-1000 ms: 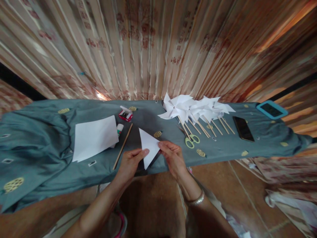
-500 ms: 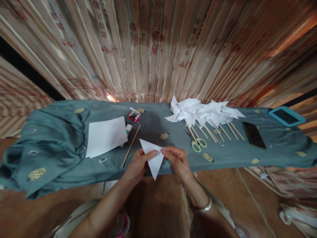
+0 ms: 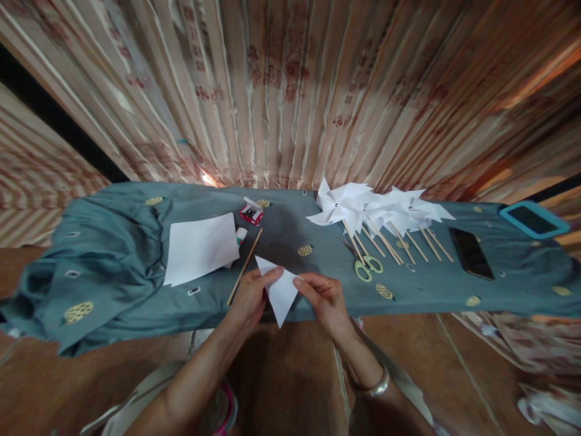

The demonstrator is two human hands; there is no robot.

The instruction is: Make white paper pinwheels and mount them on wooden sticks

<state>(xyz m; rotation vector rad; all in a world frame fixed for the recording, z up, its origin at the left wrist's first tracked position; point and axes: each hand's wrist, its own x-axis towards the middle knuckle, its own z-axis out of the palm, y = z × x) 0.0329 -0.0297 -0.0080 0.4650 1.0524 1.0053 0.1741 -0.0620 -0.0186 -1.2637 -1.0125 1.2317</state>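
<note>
Between my hands is a folded piece of white paper [image 3: 281, 295], triangular, with one corner pointing down toward me over the table's front edge. My left hand [image 3: 252, 295] grips its left side, thumb lying on top of the paper. At the right corner my right hand [image 3: 323, 295] pinches it between thumb and fingers. A wooden stick [image 3: 245, 265] lies just left of my left hand. To the right of my right hand rest scissors [image 3: 368, 266] with pale green handles.
A stack of white paper sheets [image 3: 202, 249] lies at left, a glue stick [image 3: 241, 235] beside it. Behind is an open red box [image 3: 251, 212]. White paper pinwheels [image 3: 349, 203] on sticks, a black phone [image 3: 471, 253] and a blue-framed tablet [image 3: 534, 219] lie right on the green cloth [image 3: 290, 221].
My left thumb has slid up and slightly left on the paper. The right hand keeps its pinch near the corner. The whole view has shifted slightly.
</note>
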